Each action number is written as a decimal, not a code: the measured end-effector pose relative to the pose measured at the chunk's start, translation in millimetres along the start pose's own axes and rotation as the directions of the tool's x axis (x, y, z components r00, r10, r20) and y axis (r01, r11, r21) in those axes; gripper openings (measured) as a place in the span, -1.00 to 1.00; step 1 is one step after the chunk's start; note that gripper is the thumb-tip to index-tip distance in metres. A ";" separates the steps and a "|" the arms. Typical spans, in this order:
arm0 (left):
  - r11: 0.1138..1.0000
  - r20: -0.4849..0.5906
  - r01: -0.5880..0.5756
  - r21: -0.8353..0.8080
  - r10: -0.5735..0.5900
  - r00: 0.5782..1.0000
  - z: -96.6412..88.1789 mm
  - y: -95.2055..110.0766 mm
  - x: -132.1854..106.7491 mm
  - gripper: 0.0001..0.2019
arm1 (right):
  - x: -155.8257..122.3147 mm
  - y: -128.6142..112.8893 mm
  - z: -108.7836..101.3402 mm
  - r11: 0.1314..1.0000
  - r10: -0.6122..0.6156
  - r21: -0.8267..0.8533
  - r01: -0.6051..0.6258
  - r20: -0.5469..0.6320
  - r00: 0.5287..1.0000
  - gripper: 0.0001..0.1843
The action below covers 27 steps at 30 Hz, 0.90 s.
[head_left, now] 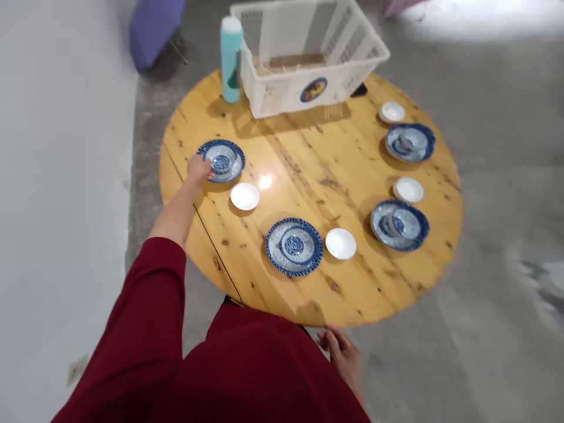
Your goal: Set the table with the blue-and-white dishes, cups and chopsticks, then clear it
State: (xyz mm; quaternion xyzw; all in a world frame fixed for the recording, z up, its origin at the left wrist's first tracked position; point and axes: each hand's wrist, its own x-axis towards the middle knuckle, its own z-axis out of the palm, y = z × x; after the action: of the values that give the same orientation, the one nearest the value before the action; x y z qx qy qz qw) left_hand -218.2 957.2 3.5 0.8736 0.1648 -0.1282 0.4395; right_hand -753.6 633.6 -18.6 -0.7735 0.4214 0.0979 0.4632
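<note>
My left hand (pixel 200 168) reaches over the left side of the table. Its fingers are closed at the rim of a small blue-and-white bowl (pixel 221 160), which sits on a blue-rimmed plate (pixel 238 170). Just in front of that plate is a small white dish (pixel 245 196). My right hand (pixel 343 352) hangs by the table's near edge, fingers loosely bent and apart, with nothing visible in it. Nearest to it on the table are another white dish (pixel 341 244) and a blue-and-white plate (pixel 274 249) with a bowl (pixel 298 245) on it.
The round wooden table (pixel 304 176) also bears two plates with bowls at the right, one far (pixel 396 151) and one near (pixel 382 226), each beside a white dish. A white plastic basket (pixel 282 97) and a turquoise bottle (pixel 231 61) stand at the back. A purple umbrella (pixel 154 29) lies beyond.
</note>
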 end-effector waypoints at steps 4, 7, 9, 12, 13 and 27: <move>0.999 -0.055 -0.008 0.047 0.011 0.998 7.7 9.5 9.0 -0.75 | 17.1 -32.1 -2.8 0.986 -0.061 0.151 0.074 -0.092 0.994 -0.48; 0.992 -0.105 -0.101 0.071 0.108 0.989 7.2 14.8 -3.5 -0.78 | 40.4 -60.2 -10.8 0.979 -0.115 0.153 0.135 -0.131 0.985 -0.55; 0.983 -0.091 -0.178 0.049 0.181 0.979 5.1 17.6 -25.4 -0.77 | 56.4 -85.3 -14.5 0.970 -0.175 0.146 0.195 -0.137 0.975 -0.58; 0.959 -0.032 -0.283 -0.003 0.283 0.959 7.5 23.0 -73.3 -0.75 | 78.6 -131.7 -13.9 0.925 -0.323 0.166 0.342 -0.128 0.938 -0.63; 0.947 0.010 -0.320 -0.015 0.320 0.947 11.1 25.3 -91.5 -0.76 | 85.4 -147.8 -12.1 0.902 -0.380 0.173 0.396 -0.119 0.917 -0.64; 0.775 0.454 -0.545 0.319 0.380 0.806 118.1 38.8 -251.4 -0.74 | 124.3 -192.3 9.3 0.785 -0.586 -0.246 0.569 0.002 0.810 -0.60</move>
State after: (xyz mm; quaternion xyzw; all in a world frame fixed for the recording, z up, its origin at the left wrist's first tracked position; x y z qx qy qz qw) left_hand -441.5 795.8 55.8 0.9225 -0.1766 -0.2068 0.2739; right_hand -530.7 612.7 30.8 -0.9174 0.1668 -0.0280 0.3602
